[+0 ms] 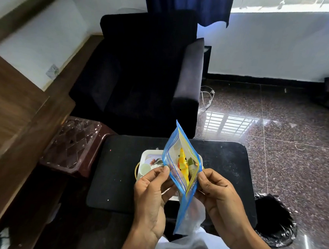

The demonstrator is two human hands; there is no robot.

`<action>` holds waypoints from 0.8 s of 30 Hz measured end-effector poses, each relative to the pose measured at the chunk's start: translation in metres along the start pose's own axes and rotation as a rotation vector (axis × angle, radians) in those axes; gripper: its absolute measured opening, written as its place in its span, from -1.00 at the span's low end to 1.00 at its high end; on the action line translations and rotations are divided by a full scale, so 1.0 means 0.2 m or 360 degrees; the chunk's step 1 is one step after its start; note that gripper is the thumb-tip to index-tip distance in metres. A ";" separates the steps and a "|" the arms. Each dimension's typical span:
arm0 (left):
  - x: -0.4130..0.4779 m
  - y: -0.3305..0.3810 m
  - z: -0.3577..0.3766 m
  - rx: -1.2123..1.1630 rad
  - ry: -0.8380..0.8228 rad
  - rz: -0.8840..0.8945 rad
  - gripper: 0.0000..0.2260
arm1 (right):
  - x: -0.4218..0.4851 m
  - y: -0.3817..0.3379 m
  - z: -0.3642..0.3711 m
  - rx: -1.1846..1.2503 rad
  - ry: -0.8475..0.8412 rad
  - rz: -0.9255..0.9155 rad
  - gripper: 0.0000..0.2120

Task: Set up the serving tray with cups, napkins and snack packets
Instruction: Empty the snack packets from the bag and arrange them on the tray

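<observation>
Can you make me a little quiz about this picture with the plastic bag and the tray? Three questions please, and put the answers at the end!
1. True or false: the left hand and the right hand are holding the mouth of the zip bag open.
2. What colour is the brightest snack packet inside the bag? A) red B) yellow C) purple
3. Fill the gap: the white tray with the little cup sits on a black ____.

Key: 1 true, each hand pinches one side of the mouth. 2 B. 3 table.
</observation>
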State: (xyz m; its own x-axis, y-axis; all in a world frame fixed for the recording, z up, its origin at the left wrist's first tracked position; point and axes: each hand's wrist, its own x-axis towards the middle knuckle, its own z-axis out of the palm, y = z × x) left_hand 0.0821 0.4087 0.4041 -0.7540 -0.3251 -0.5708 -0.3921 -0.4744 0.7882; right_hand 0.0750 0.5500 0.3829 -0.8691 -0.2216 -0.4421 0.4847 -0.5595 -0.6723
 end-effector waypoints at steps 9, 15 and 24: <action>0.13 0.09 -0.20 -0.0101 0.0068 0.0027 -0.73 | 0.02 -0.04 0.05 0.0078 0.0103 -0.0094 -0.78; 0.24 0.19 -0.41 0.0056 0.0047 0.0006 -0.78 | 0.05 -0.01 0.19 0.0038 0.0058 -0.0148 -0.78; 0.27 0.27 -0.45 0.0373 -0.0188 -0.0220 -0.51 | 0.06 0.28 0.40 -0.0511 -0.0016 -0.0130 -0.78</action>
State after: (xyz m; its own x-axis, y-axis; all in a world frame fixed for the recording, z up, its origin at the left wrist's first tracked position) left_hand 0.0668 0.2920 0.3950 -0.7358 -0.1663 -0.6564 -0.5961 -0.3009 0.7444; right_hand 0.0837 0.4523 0.3883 -0.9065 -0.1952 -0.3744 0.4184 -0.2959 -0.8587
